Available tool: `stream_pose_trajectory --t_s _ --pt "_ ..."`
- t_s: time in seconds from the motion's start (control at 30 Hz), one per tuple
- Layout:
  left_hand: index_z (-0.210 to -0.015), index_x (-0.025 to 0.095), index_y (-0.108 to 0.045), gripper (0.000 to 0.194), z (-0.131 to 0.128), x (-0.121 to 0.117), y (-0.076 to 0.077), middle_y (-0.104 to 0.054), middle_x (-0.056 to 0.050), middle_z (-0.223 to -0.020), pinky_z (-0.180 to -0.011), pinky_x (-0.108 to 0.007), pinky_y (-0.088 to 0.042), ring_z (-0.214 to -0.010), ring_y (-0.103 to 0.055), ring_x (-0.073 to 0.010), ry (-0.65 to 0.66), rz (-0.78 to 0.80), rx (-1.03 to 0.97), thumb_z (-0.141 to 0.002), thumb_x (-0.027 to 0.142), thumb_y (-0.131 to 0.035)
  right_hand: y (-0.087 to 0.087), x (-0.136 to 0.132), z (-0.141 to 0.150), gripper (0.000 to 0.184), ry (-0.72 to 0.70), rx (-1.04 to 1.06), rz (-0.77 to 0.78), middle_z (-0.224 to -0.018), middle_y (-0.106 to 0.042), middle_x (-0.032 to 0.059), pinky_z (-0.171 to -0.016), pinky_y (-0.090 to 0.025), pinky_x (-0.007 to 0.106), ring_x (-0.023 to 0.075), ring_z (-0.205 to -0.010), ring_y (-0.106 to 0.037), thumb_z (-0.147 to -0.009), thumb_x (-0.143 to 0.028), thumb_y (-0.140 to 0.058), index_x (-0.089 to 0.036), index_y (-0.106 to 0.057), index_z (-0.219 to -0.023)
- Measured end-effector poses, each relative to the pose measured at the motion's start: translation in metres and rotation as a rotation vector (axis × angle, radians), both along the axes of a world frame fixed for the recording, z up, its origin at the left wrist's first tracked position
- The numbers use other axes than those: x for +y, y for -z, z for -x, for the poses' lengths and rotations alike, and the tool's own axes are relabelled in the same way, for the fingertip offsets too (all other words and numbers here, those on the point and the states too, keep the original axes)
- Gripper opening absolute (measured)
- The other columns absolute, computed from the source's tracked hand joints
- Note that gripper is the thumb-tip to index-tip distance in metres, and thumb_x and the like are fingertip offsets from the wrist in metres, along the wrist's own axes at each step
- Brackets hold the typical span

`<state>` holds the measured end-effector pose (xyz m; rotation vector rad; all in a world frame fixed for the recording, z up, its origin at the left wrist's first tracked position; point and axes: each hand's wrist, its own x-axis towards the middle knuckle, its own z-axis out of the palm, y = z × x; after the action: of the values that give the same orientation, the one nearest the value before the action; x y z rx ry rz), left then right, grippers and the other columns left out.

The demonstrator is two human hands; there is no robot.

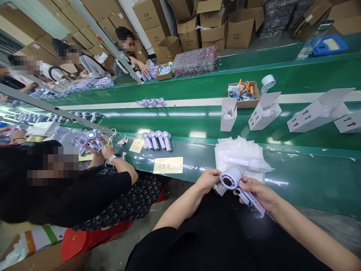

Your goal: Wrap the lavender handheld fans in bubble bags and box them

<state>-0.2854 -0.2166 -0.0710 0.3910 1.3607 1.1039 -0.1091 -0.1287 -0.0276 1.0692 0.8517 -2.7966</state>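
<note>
A lavender handheld fan (230, 178) is held between both my hands, close to my body at the bench edge. My left hand (209, 180) pinches the side of its round head. Fingers of my right hand (261, 192) wrap around the handle, which carries printed lettering and a hinged clip-like part. Just beyond the fan lies a stack of clear plastic bubble bags (239, 150), with one filled-looking bag across it. Several more lavender fans (166, 141) lie in a row on the bench to the left, behind a yellow handwritten note (168, 165).
Open white boxes (265, 113) stand along the green conveyor (194, 116). A small carton (250, 102) holds tools with orange handles. On my left, a co-worker (113, 158) handles fans. More people sit across the line, and a slanted metal post (84, 22) crosses the upper left.
</note>
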Motion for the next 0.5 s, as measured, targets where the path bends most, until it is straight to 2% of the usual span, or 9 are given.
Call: stream_pose_trajectory --t_s 0.07,0.1,0.17,0.23,0.33,0.43,0.5 --pt "-0.061 0.011 -0.064 0.03 -0.002 -0.002 0.0 -0.058 -0.002 -0.055 -0.056 -0.026 -0.041 -0.051 -0.049 -0.0108 -0.168 0.036 -0.175 -0.052 0.036 -0.078 -0.002 -0.001 -0.008 0.045 -0.011 -0.032 -0.033 -0.09 -0.064 0.0041 -0.056 -0.056 0.028 0.0179 -0.076 -0.064 -0.067 -0.023 -0.075 -0.021 -0.057 -0.108" --pt "-0.063 0.011 -0.065 0.031 -0.004 -0.002 -0.002 -0.057 -0.002 -0.056 -0.056 -0.026 -0.041 -0.052 -0.049 -0.0107 -0.251 0.028 -0.187 -0.053 0.038 -0.078 -0.003 -0.001 -0.012 0.048 -0.008 -0.056 -0.059 -0.094 -0.063 0.0037 -0.055 -0.056 0.028 0.0171 -0.075 -0.064 -0.066 -0.022 -0.076 -0.022 -0.056 -0.11" --pt "-0.067 0.012 -0.066 0.029 -0.008 -0.002 -0.008 -0.058 -0.003 -0.061 -0.059 -0.027 -0.042 -0.057 -0.051 -0.0117 -0.367 -0.066 -0.021 -0.061 0.039 -0.074 -0.008 -0.002 -0.018 0.054 0.003 -0.108 -0.101 -0.098 -0.062 0.0034 -0.052 -0.055 0.026 0.0157 -0.072 -0.063 -0.064 -0.022 -0.078 -0.024 -0.054 -0.113" --pt "-0.075 0.014 -0.069 0.021 -0.015 -0.002 -0.017 -0.061 -0.005 -0.07 -0.066 -0.028 -0.045 -0.067 -0.053 -0.0136 -0.304 -0.27 0.316 -0.073 0.035 -0.067 -0.013 -0.002 -0.022 0.058 0.011 -0.129 -0.103 -0.098 -0.061 0.0032 -0.05 -0.054 0.025 0.0155 -0.071 -0.063 -0.063 -0.024 -0.078 -0.025 -0.052 -0.116" --pt "-0.089 0.017 -0.07 0.019 -0.025 0.001 -0.033 -0.058 -0.005 -0.074 -0.067 -0.028 -0.046 -0.072 -0.052 -0.0142 -0.089 -0.632 0.849 -0.085 0.023 -0.052 -0.021 -0.001 -0.025 0.059 0.014 -0.109 -0.11 -0.098 -0.059 0.0019 -0.046 -0.052 0.025 0.0162 -0.071 -0.063 -0.065 -0.027 -0.077 -0.029 -0.05 -0.117" --pt "-0.093 0.016 -0.067 0.024 -0.031 0.003 -0.044 -0.051 -0.004 -0.068 -0.063 -0.028 -0.046 -0.069 -0.048 -0.0149 0.046 -0.956 1.235 -0.084 0.011 -0.045 -0.025 0.0 -0.029 0.05 0.058 -0.115 -0.199 -0.105 -0.057 0.0016 -0.047 -0.053 0.024 0.0133 -0.068 -0.06 -0.065 -0.028 -0.077 -0.028 -0.053 -0.109" --pt "-0.096 0.015 -0.064 0.027 -0.033 0.003 -0.046 -0.049 -0.004 -0.067 -0.065 -0.03 -0.047 -0.07 -0.048 -0.0163 0.12 -1.08 1.419 -0.082 0.007 -0.043 -0.026 0.001 -0.036 0.044 0.111 -0.113 -0.248 -0.105 -0.056 0.0017 -0.048 -0.054 0.026 0.0124 -0.067 -0.059 -0.065 -0.029 -0.078 -0.026 -0.055 -0.103"
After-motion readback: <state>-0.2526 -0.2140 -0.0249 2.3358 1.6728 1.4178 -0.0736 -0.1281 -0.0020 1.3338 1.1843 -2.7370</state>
